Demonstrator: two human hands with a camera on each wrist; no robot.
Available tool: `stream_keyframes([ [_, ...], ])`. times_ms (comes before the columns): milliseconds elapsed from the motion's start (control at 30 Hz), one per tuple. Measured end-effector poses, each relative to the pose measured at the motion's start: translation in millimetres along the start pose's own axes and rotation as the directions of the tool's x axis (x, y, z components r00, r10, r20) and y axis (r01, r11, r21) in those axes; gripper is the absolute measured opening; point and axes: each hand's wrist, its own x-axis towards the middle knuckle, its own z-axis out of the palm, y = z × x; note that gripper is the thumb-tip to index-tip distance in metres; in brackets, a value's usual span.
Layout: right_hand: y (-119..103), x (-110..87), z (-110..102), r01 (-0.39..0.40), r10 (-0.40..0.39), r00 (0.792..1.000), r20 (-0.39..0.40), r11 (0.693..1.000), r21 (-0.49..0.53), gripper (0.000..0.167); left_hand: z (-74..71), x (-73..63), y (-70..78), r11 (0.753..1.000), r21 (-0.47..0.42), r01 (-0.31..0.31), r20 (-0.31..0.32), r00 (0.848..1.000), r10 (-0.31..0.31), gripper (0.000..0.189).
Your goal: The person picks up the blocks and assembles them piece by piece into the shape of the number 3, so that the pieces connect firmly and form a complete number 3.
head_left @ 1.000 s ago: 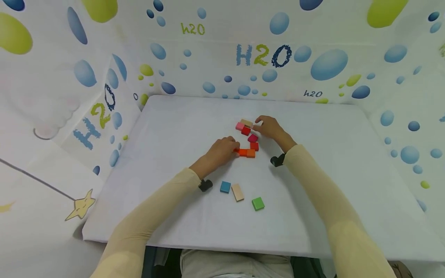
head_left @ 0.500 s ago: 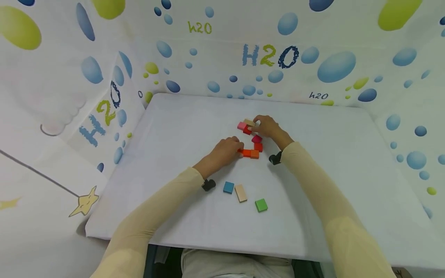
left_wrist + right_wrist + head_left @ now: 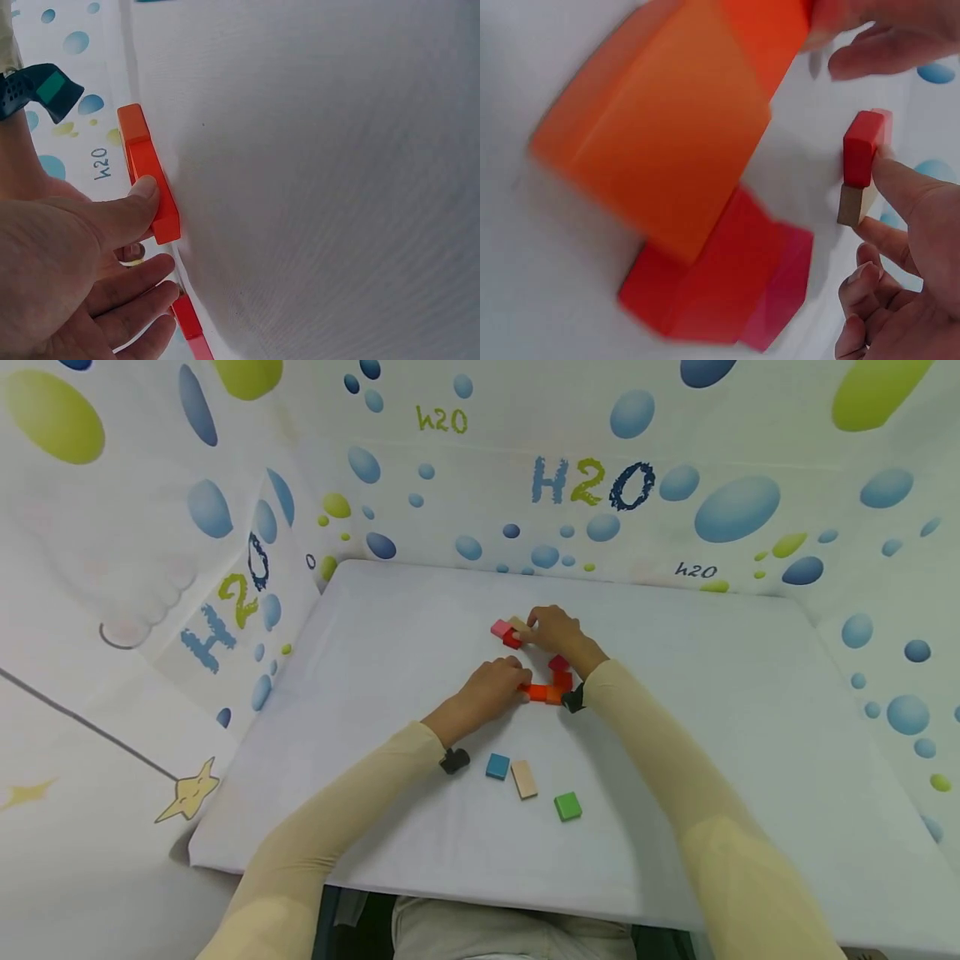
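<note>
In the head view my left hand pinches the left end of a short row of blocks, on an orange-red block under the thumb. An orange block continues that row; a red block and a crimson block stand behind it. Farther back, a pink block, another red block and a plain wooden block sit together. My right hand presses this group from its right side, thumb on the red block and forefinger against the wooden one.
Nearer the body lie a blue block, a plain wooden plank and a green block. All rest on a white-covered table. Printed walls border its back and left.
My right hand has moved left, taking the pink, red and wooden blocks with it, away from the crimson block. The left hand stays at the orange row. The view has shifted slightly.
</note>
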Motion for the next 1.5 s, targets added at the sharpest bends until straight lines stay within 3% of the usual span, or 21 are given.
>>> stream_keyframes([
  [267, -9, -4.8, 2, -0.026, 0.026, 1.000, -0.002, 0.999, 0.036, 0.035, 2.7, 2.1, -0.1, 1.000, 0.011, -0.008, 0.000, 1.000, 0.008, 0.024],
  [567, 7, -2.9, -7, -0.029, 0.024, 0.999, 0.036, 0.991, 0.129, 0.032, 3.6, 4.1, -0.1, 0.999, 0.033, 0.024, 0.021, 0.999, -0.025, 0.026],
  [833, 21, -10.7, -20, 0.000, -0.011, 0.994, 0.111, 0.996, 0.094, 0.030, 3.5, 4.5, -0.2, 0.999, 0.048, 0.022, 0.029, 0.999, -0.023, 0.028],
  [1133, 22, -24.1, -25, 0.008, -0.026, 0.971, 0.238, 0.997, 0.076, 0.027, 4.3, 2.7, -1.0, 0.999, 0.051, 0.007, 0.022, 1.000, -0.008, 0.025],
  [1500, 22, -35.3, -26, 0.042, -0.054, 0.963, 0.264, 0.998, 0.053, 0.031, 4.4, 2.4, -0.4, 0.998, 0.057, 0.001, 0.022, 1.000, -0.003, 0.025],
])
